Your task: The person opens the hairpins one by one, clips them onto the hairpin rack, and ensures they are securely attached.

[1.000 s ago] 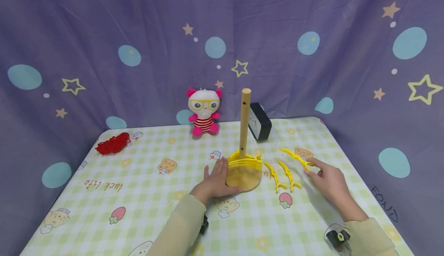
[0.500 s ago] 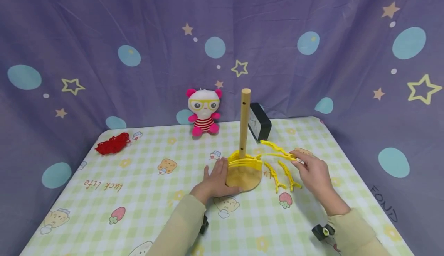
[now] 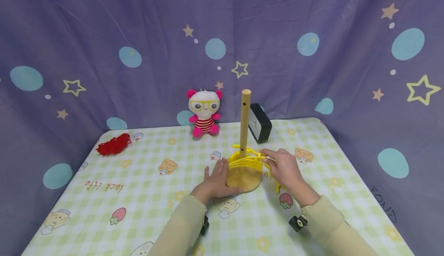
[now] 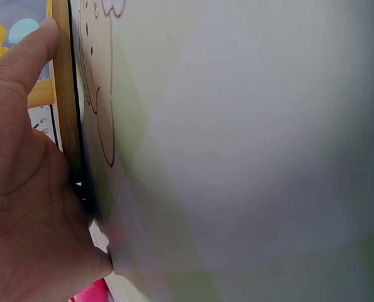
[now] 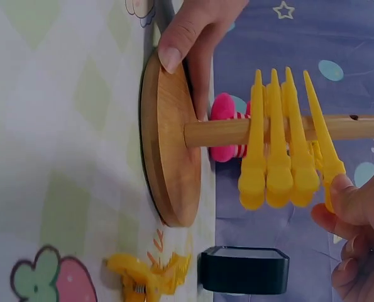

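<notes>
A wooden post (image 3: 244, 125) stands upright on a round wooden base (image 3: 244, 181). Low on the post sit several yellow toothed hair clips (image 5: 278, 173), side by side, in the right wrist view. My right hand (image 3: 284, 169) pinches another yellow hair clip (image 5: 323, 135) between thumb and forefinger, its long prongs spread to either side of the post, just above the others. Flat against the base's left and near edge rests my left hand (image 3: 216, 181), fingers straight, thumb along the rim. More yellow clips (image 5: 146, 274) lie on the tablecloth, mostly hidden behind my right hand in the head view.
Behind the post stands a black desk clock (image 3: 261, 125). A plush panda (image 3: 204, 113) in pink and white sits at the table's back edge. Red yarn-like netting (image 3: 113, 145) lies at the far left. A purple curtain (image 3: 156, 74) rises behind the checked tablecloth (image 3: 145, 194).
My right hand has carried the clip leftward from the table's right side to the post, its prongs coming apart on the way. The left hand has stayed in place on the base.
</notes>
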The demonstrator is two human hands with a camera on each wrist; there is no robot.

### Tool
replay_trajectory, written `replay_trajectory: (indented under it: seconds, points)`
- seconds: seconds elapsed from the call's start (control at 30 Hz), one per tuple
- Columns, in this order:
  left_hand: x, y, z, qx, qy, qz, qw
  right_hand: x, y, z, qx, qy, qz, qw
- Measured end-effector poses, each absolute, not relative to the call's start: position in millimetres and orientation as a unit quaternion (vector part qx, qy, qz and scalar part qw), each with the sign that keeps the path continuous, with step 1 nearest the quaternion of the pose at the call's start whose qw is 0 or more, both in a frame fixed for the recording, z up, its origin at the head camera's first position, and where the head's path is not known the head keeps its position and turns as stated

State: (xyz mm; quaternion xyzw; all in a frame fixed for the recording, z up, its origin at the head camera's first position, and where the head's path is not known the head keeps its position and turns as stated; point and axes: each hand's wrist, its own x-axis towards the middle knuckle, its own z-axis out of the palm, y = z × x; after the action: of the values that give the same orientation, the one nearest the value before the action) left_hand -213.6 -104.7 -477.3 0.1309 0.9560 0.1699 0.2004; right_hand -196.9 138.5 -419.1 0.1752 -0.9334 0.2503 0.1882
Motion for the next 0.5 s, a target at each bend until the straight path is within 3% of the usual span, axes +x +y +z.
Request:
replay_trajectory:
  seconds: [0.27,0.5]
  points:
    - [-210.4,-104.1,-470.9,0.135,0.955,0.175,0.198,-202.8,130.7,-418.8,0.193,-0.933,0.248,0.173]
    - [-213.6,-103.8,-477.4,0.131,0.954,0.179,0.200,-200.2,134.1,-419.4,0.191,-0.941,0.257,0.109]
